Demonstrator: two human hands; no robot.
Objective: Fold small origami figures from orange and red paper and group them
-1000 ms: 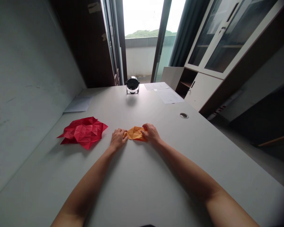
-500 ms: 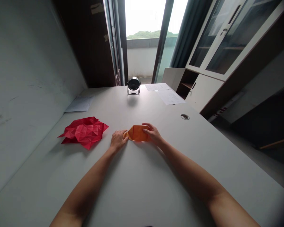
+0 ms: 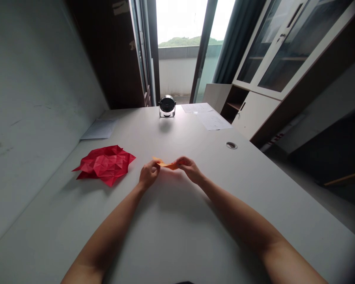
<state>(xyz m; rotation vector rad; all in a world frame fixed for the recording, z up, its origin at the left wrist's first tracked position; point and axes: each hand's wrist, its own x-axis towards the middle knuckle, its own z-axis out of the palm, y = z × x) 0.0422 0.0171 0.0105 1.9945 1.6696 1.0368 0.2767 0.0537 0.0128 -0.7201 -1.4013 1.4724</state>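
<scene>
A folded piece of orange paper point(image 3: 167, 165) is held just over the white table, seen nearly edge-on as a thin strip. My left hand point(image 3: 149, 173) pinches its left end between thumb and fingers. Its right end is gripped by my right hand point(image 3: 189, 167), with the fingers curled over the paper and partly hiding it. To the left of both hands lies a red folded paper point(image 3: 106, 163) with many creases and pointed corners, touched by neither hand.
At the far edge of the white table point(image 3: 177, 228) stands a round black and silver device point(image 3: 167, 105). Paper sheets point(image 3: 213, 120) lie at the back right, another sheet point(image 3: 98, 129) at the back left. A cable hole ring point(image 3: 231, 145) is on the right.
The orange paper has tilted from showing its broad face to nearly edge-on. Both hands have turned with it, and their fingers have closed more tightly round its ends.
</scene>
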